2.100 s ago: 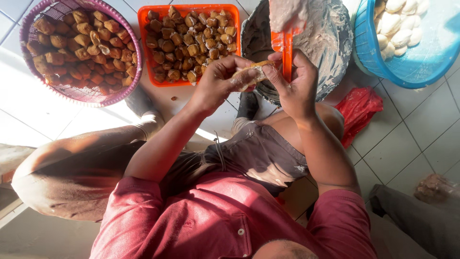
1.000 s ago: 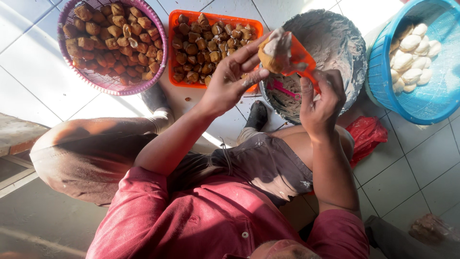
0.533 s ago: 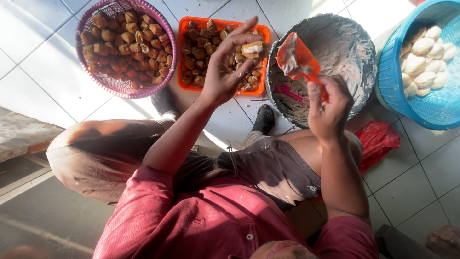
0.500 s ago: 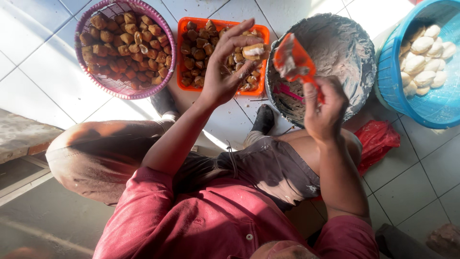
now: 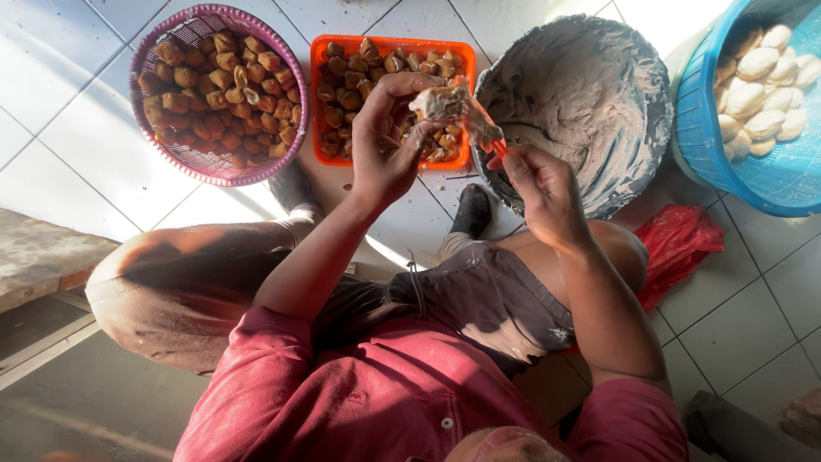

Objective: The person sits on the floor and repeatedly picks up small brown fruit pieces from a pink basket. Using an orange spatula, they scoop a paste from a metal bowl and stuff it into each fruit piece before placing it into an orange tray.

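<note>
My left hand point(image 5: 389, 137) holds a fried tofu puff point(image 5: 438, 101) above the orange tray point(image 5: 389, 44) of brown puffs. My right hand point(image 5: 543, 186) grips an orange spatula point(image 5: 484, 128) whose paste-covered blade touches the puff's open side. Just right of both hands stands a large bowl point(image 5: 575, 101) smeared with pale grey paste.
A purple round basket point(image 5: 215, 90) of fried tofu sits at the upper left on the white tiled floor. A blue basket point(image 5: 757, 98) with pale dough pieces stands at the upper right. A red plastic bag point(image 5: 676, 252) lies by my right knee. A low step is at the left.
The right hand brought the loaded spatula from the bowl over to the puff in the left hand. The camera view shifted slightly.
</note>
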The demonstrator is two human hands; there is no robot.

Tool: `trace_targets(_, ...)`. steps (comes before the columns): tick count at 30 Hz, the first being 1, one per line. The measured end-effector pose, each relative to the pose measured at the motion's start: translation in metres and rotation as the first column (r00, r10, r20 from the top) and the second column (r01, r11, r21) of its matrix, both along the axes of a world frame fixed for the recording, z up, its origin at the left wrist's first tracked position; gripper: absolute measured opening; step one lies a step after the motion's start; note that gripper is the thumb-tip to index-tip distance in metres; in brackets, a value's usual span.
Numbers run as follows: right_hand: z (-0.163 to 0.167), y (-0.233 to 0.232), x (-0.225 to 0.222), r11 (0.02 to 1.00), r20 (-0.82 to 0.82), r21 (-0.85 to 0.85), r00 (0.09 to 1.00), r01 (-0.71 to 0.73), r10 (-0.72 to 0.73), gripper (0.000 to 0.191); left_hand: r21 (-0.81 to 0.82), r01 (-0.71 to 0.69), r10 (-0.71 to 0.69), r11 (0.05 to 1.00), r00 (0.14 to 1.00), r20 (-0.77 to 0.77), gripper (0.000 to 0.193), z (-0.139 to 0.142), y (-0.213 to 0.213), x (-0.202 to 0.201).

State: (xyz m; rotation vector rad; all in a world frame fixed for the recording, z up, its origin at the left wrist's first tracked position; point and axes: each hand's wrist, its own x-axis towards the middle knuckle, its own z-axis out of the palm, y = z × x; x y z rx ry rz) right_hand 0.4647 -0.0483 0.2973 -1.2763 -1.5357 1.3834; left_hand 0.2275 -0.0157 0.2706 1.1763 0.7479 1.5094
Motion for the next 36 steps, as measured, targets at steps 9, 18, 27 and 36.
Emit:
trace_targets(9,-0.013,-0.002,0.003,1.0,0.016,-0.021,1.0,-0.002,0.002,0.036,0.081,-0.091,0.086,0.993,0.994,0.06,0.041,-0.016,0.0,-0.008)
trace_targets(18,0.009,-0.008,0.039,0.966,-0.223,-0.114,0.942,0.232,-0.252,0.038,-0.104,-0.218,0.104,0.97,0.764,-0.637,0.033,-0.2,0.023,-0.033)
trace_targets(27,0.017,-0.018,0.044,0.926,-0.266,-0.177,0.89,0.332,-0.37,0.042,-0.164,-0.299,-0.047,0.94,0.36,-0.932,0.057,-0.276,-0.002,-0.071)
trace_targets(36,0.014,-0.023,0.149,0.858,-0.443,-0.178,0.739,0.482,-0.507,0.037,-0.024,-0.36,0.145,0.933,0.435,-0.888,0.074,-0.262,0.01,-0.077)
